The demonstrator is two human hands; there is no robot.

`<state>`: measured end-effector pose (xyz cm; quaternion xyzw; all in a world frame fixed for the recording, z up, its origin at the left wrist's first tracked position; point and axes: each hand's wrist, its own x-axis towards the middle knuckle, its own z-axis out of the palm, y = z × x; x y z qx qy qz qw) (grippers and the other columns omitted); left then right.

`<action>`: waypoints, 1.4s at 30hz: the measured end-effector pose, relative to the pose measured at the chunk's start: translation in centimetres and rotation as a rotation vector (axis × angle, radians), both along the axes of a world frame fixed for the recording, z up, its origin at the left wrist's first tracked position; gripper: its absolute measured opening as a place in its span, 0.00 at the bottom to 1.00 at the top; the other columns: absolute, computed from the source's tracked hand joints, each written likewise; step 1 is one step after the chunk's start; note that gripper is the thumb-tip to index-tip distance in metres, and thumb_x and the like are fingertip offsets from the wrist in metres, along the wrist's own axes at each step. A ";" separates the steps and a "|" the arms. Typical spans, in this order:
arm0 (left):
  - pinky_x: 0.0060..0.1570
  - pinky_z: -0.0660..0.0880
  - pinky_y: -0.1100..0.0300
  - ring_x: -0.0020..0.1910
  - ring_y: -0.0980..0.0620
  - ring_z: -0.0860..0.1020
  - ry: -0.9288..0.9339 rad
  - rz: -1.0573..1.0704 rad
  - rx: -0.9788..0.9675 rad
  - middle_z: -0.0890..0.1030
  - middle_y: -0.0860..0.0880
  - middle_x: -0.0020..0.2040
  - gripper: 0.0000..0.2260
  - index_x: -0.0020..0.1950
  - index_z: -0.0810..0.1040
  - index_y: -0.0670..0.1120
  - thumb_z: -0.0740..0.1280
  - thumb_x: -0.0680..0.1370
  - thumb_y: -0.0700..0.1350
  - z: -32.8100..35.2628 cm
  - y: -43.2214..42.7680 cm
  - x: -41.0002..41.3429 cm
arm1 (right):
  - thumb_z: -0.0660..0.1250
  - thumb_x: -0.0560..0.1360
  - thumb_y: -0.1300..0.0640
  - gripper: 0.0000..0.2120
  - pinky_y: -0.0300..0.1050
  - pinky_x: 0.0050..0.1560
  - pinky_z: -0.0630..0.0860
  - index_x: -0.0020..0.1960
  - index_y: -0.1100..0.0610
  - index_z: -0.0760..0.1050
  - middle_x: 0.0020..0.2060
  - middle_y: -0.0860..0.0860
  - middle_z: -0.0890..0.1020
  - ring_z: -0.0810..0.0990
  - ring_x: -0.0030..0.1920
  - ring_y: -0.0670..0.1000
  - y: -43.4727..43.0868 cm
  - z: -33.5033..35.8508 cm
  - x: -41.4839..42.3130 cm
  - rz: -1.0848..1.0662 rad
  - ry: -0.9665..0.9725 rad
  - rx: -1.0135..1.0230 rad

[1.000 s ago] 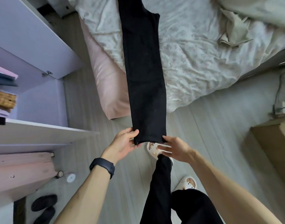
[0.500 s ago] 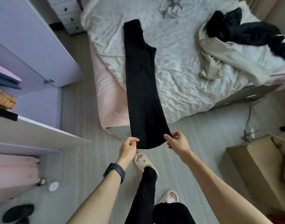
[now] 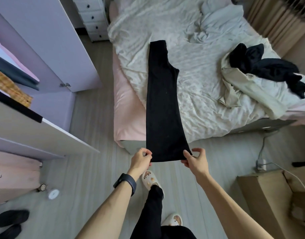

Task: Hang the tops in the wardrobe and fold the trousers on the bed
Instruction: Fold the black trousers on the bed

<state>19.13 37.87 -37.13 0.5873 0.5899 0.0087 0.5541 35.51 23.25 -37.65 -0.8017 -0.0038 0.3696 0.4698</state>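
The trousers [image 3: 163, 104] lie in one long strip straight away from the person, top end far up on the bed [image 3: 208, 54], leg ends past its edge. The left hand [image 3: 141, 159] pinches one leg corner, the right hand [image 3: 195, 162] the other, so I think the fold should go forward

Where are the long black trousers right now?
In the centre of the head view, the long black trousers stretch from the white crumpled bed sheet out past its near edge, their hem corners pinched by the left hand and right hand.
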 end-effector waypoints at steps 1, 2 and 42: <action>0.36 0.78 0.63 0.36 0.54 0.81 -0.012 -0.035 0.015 0.80 0.48 0.57 0.07 0.50 0.78 0.51 0.63 0.80 0.40 0.6 -0.2 -0.3 | 0.68 0.79 0.51 0.12 0.43 0.41 0.80 0.59 0.49 0.68 0.39 0.52 0.86 0.86 0.36 0.47 -0.4 1.0 -0.4 0.052 -0.080 0.010; 0.34 0.77 0.65 0.35 0.54 0.81 -0.020 -0.063 0.022 0.80 0.48 0.57 0.08 0.49 0.80 0.51 0.63 0.80 0.40 1.1 -0.4 -0.6 | 0.66 0.80 0.52 0.10 0.40 0.38 0.78 0.59 0.46 0.69 0.39 0.51 0.86 0.85 0.36 0.45 -0.8 1.8 -0.8 0.095 -0.146 0.020; 0.46 0.73 0.65 0.47 0.58 0.81 -0.228 -0.224 0.262 0.84 0.57 0.43 0.06 0.54 0.76 0.59 0.71 0.78 0.54 5.0 40.4 28.7 | 0.67 0.81 0.55 0.06 0.24 0.40 0.68 0.57 0.54 0.77 0.44 0.44 0.82 0.79 0.47 0.44 36.5 7.7 32.1 0.422 -0.508 -0.086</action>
